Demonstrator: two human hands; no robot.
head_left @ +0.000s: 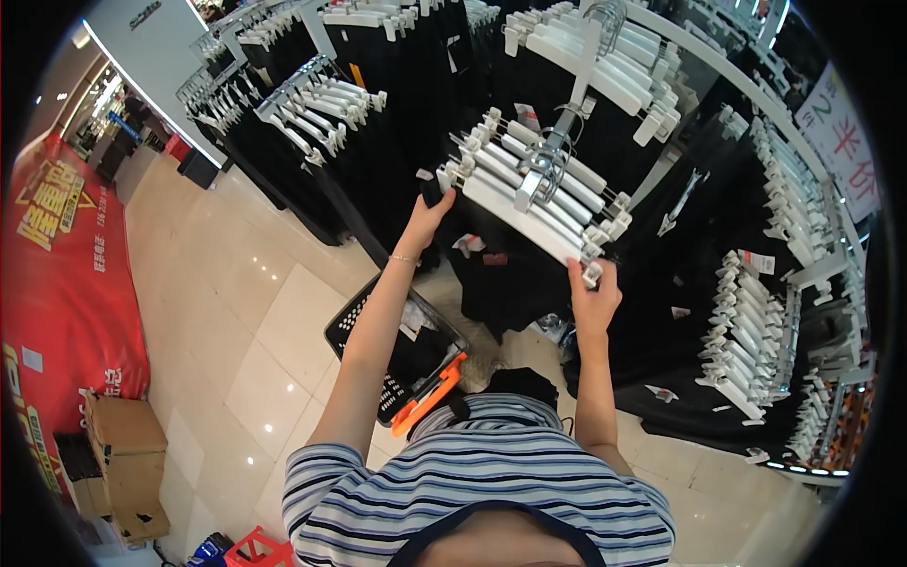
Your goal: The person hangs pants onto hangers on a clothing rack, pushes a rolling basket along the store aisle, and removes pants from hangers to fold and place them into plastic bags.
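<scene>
Black garments (501, 293) hang from white clip hangers on a metal rack arm in front of me. My left hand (433, 215) is closed at the left end of the front white hanger (515, 224), gripping dark cloth beside its clip. At the hanger's right end, my right hand (593, 288) has its fingers closed around the clip. More white hangers are lined up close behind the front one. White tags show on the black cloth below.
A black basket (356, 307) with an orange handle (430, 397) stands on the tiled floor below. Other racks of black garments (321, 184) surround me. Cardboard boxes (129, 444) and a red banner (94, 283) are at the left, a red stool (257, 550) at the bottom.
</scene>
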